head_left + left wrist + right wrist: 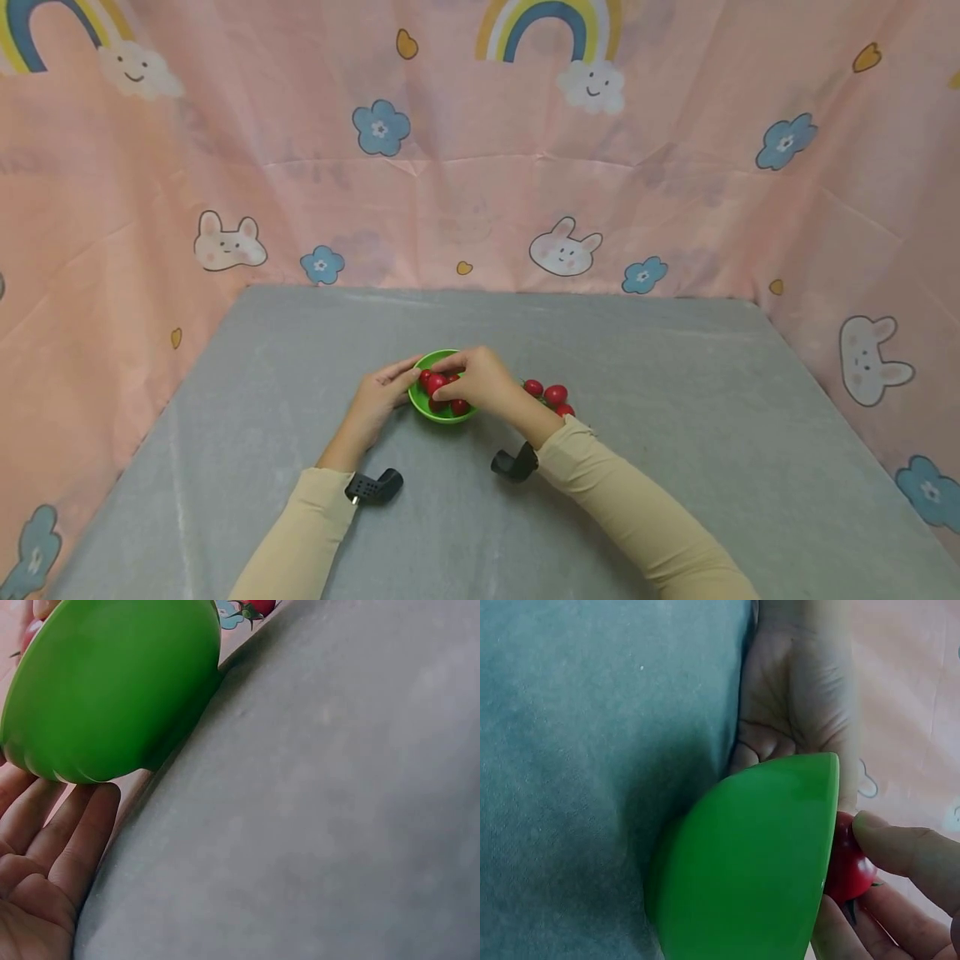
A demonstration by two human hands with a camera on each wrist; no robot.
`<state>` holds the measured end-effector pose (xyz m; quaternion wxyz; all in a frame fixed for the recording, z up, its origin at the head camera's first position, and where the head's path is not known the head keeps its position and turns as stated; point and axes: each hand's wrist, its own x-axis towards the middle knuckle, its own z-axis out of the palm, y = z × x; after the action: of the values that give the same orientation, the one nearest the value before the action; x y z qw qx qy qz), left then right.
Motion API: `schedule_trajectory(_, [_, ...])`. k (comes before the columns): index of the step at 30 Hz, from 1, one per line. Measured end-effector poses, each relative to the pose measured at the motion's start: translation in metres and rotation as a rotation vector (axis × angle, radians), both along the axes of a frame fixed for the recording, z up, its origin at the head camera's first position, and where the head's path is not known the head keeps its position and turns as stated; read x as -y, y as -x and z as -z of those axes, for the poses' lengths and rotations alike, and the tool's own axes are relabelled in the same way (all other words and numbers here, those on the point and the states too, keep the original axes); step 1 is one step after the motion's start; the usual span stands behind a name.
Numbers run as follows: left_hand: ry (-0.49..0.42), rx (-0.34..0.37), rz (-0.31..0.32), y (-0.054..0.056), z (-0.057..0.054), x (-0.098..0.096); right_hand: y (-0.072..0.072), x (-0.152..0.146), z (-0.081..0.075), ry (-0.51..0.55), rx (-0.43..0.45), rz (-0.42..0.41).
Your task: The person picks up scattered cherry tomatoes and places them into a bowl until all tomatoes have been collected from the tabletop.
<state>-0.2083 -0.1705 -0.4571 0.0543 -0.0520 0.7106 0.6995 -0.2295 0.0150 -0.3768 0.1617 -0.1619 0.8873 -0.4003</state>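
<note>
A green bowl holds several red cherry tomatoes and stands on the grey tabletop. My left hand is at the bowl's left side; in the left wrist view its nearly straight fingers touch the outer wall just under the rim. Over the bowl, my right hand pinches a cherry tomato between thumb and fingers. That tomato has a green stem end and sits right at the rim in the right wrist view, partly hidden by the bowl wall.
Several more cherry tomatoes lie on the grey table right of the bowl, partly covered by my right forearm. Behind the table and along its sides hangs a pink printed cloth. Each wrist wears a black camera mount.
</note>
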Motion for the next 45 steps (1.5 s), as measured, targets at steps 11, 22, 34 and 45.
schedule_trajectory(11, [-0.012,0.009,0.009,0.000,0.002,-0.001,-0.004,0.003,0.002,-0.039,-0.022,-0.022])
schedule_trajectory(22, [-0.009,0.004,0.008,-0.001,0.001,-0.002,-0.006,0.005,0.006,-0.036,-0.033,-0.042])
schedule_trajectory(34, [0.006,0.014,0.007,-0.001,0.000,-0.001,-0.008,-0.007,0.003,0.069,0.027,0.000])
schedule_trajectory(45, [0.000,0.023,-0.008,0.001,-0.001,-0.001,0.000,-0.053,0.001,0.208,0.043,0.093])
